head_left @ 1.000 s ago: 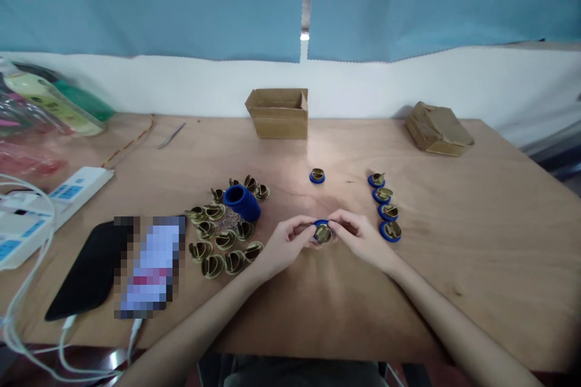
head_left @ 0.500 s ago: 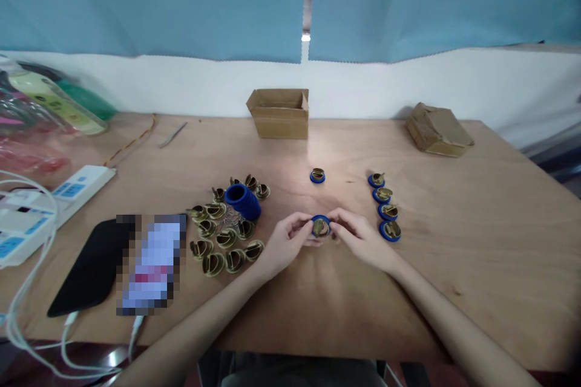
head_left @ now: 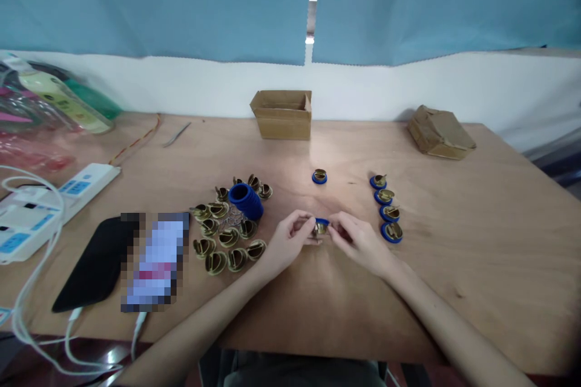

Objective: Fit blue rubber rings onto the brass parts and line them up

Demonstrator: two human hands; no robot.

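Note:
My left hand (head_left: 285, 243) and my right hand (head_left: 361, 243) meet at the middle of the wooden table (head_left: 476, 242), both pinching one small brass part with a blue ring (head_left: 321, 227) around it. Left of my hands lie several loose brass parts (head_left: 224, 239) around a stack of blue rings (head_left: 246, 201). To the right, a column of several brass parts fitted with blue rings (head_left: 387, 205) stands in a row. One more ringed part (head_left: 319, 176) sits alone beyond my hands.
An open cardboard box (head_left: 282, 113) stands at the back centre, a folded brown package (head_left: 439, 132) at the back right. A phone (head_left: 152, 260) on a black pad, a power strip (head_left: 49, 202) with white cables, tweezers (head_left: 177, 133) and plastic bags (head_left: 49, 109) fill the left side.
The part in my fingers has tilted, so less of its brass face and blue ring shows. My fingertips have closed in tighter around it. The camera shifted slightly.

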